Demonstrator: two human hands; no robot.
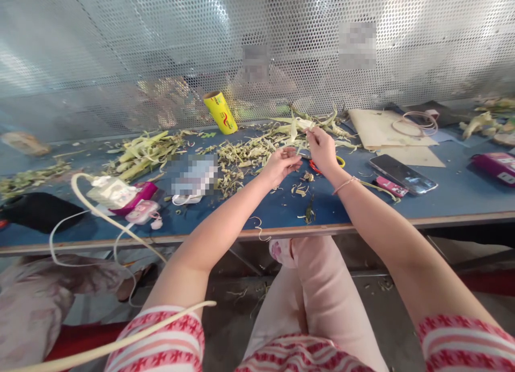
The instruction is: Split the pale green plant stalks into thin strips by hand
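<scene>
**Two hands on one pale-green stalk**

Both of your hands meet over the middle of the blue table (442, 200). Your right hand (324, 152) pinches the near end of a leafy stalk (300, 126), fingers closed on it and holding it just above the surface. Your left hand (281, 165) sits just beside it with thumb and fingers curled together on what looks like a thin strip coming off the same stalk; the contact is too small to tell for sure.

By my reading, you are mid-strip: peeling an outer leaf off while the right hand anchors the stem. The next pull wants a firm hold with the right hand and a steady draw toward you with the left, so the strip comes away whole.

Left of your hands lies a pile of trimmings (237, 160), and farther left a bundle of stalks (145, 152). A yellow roll (220, 112) stands tilted at the far edge. Red-handled scissors (316, 167) lie partly hidden beneath your right wrist, and a phone (402, 174) rests to the right, well apart from the stalk.
</scene>
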